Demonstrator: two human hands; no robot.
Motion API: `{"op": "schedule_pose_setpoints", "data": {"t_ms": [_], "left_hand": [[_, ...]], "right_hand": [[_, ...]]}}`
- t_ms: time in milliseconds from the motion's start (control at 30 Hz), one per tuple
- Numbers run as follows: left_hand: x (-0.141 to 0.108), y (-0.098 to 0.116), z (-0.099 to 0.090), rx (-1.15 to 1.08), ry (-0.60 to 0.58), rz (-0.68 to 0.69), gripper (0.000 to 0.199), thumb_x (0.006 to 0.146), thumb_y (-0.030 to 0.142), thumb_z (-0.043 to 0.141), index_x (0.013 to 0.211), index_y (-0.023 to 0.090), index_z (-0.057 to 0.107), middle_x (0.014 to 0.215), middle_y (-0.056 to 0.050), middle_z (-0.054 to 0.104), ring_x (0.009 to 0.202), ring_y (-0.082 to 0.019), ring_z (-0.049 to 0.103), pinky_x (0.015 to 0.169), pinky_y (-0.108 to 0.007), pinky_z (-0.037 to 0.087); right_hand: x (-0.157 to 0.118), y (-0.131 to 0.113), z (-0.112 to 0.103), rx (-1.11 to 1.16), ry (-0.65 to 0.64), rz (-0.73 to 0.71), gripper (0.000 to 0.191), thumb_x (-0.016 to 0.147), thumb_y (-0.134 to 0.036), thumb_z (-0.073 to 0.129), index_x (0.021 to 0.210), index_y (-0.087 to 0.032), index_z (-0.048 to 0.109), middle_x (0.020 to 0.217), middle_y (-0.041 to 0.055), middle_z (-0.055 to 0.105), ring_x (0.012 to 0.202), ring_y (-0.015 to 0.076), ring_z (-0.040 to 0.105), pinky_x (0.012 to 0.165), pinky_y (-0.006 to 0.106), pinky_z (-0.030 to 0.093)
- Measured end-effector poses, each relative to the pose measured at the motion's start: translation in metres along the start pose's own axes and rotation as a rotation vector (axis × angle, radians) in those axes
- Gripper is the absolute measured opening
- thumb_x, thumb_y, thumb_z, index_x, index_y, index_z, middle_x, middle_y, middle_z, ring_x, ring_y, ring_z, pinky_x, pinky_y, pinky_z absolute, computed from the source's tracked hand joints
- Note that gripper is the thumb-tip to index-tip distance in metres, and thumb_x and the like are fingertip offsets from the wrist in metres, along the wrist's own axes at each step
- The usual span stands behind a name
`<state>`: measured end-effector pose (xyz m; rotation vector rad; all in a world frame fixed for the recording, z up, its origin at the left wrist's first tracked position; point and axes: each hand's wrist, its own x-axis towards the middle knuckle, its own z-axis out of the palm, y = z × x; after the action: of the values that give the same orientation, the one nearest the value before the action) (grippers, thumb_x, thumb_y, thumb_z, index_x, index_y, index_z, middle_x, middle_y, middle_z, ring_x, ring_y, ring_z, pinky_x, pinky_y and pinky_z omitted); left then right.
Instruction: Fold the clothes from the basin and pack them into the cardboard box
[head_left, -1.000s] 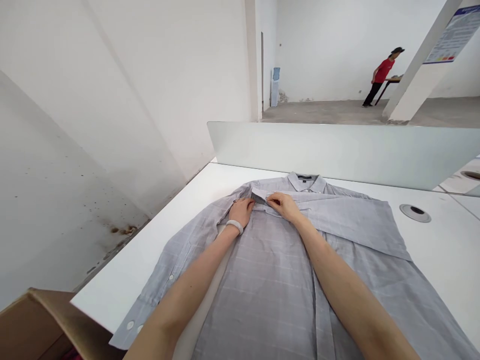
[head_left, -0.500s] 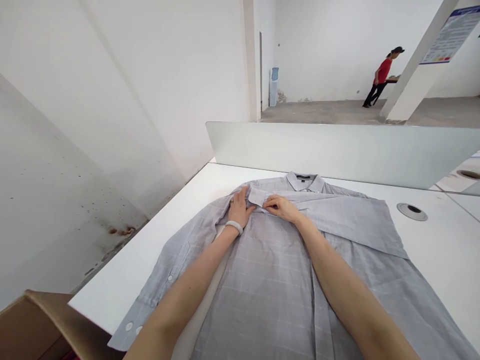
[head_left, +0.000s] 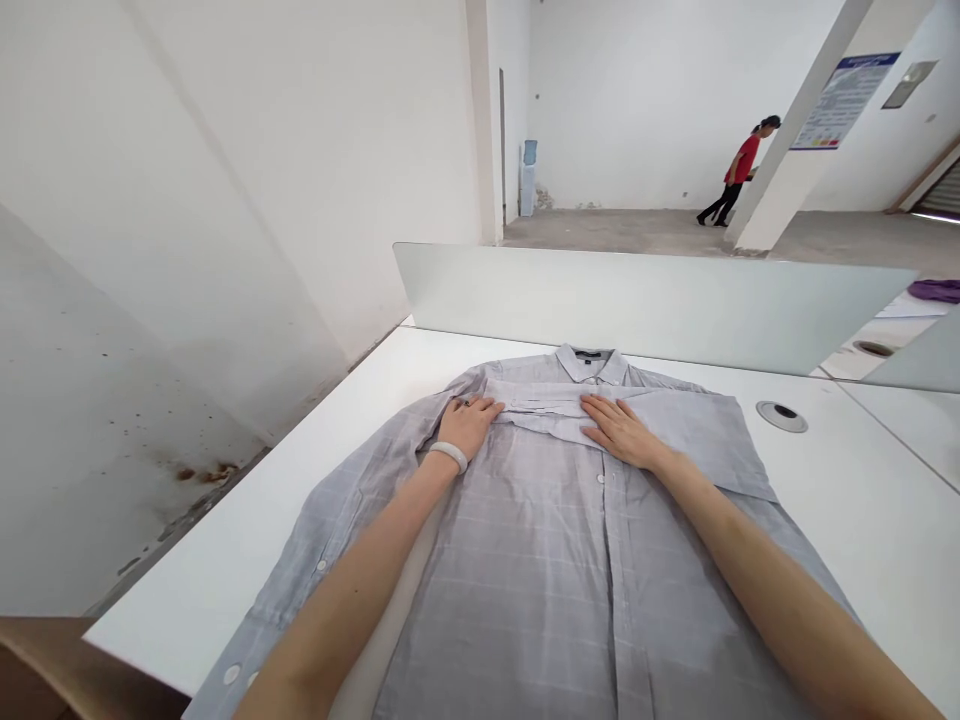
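A grey button-up shirt (head_left: 517, 560) with faint pale lines lies front up on a white table (head_left: 405, 370), its collar (head_left: 591, 364) at the far side. One sleeve (head_left: 682, 410) is folded across the chest. The other sleeve (head_left: 330, 530) stretches down along the left, partly hidden by my forearm. My left hand (head_left: 466, 424), with a pale bracelet at the wrist, lies on the shirt by the folded sleeve's cuff end, fingers extended. My right hand (head_left: 621, 430) rests flat on the folded sleeve near the front placket, fingers out and nothing gripped.
A frosted divider panel (head_left: 600, 300) runs along the table's far edge. At the right is a round cable hole (head_left: 781, 416). A cardboard box (head_left: 82, 670) stands below the table's left corner. Beyond the divider, a person in red (head_left: 739, 170) is beside a pillar (head_left: 784, 180).
My right hand has let go of the cuff and moved right along the folded sleeve, now flat. My left hand stays near the cuff. The view has shifted slightly right.
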<state>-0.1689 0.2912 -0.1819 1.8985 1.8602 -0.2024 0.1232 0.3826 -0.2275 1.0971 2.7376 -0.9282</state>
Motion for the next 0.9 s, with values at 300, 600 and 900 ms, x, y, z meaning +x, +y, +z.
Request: {"op": "schedule_pose_setpoints", "data": {"t_ms": [300, 600, 900], "left_hand": [[-0.002, 0.0, -0.003, 0.027, -0.077, -0.057, 0.05, 0.092, 0.01, 0.029, 0.129, 0.036, 0.051, 0.144, 0.0, 0.045, 0.134, -0.028, 0.036, 0.1, -0.051, 0.03], [0.003, -0.013, -0.001, -0.104, 0.009, -0.071, 0.04, 0.095, 0.028, 0.033, 0.129, 0.023, 0.054, 0.137, -0.006, 0.051, 0.123, -0.021, 0.048, 0.101, -0.036, 0.039], [0.088, 0.022, -0.018, -0.081, -0.019, -0.04, 0.037, 0.092, 0.028, 0.04, 0.122, 0.023, 0.06, 0.131, -0.007, 0.056, 0.119, -0.028, 0.048, 0.1, -0.041, 0.037]], "right_hand": [[-0.012, 0.001, 0.005, -0.035, -0.073, 0.049, 0.061, 0.094, -0.055, 0.025, 0.146, -0.022, 0.032, 0.153, 0.0062, 0.026, 0.141, 0.0216, 0.022, 0.116, 0.049, 0.015], [-0.115, 0.087, -0.083, -0.015, 0.054, 0.763, 0.034, 0.084, -0.033, 0.045, 0.104, -0.014, 0.065, 0.112, 0.0143, 0.065, 0.103, 0.0256, 0.061, 0.09, 0.036, 0.045], [-0.176, 0.071, -0.098, 0.228, -0.05, 0.919, 0.051, 0.08, -0.061, 0.043, 0.055, -0.018, 0.056, 0.059, 0.0065, 0.062, 0.052, 0.0152, 0.052, 0.053, 0.028, 0.039]]}}
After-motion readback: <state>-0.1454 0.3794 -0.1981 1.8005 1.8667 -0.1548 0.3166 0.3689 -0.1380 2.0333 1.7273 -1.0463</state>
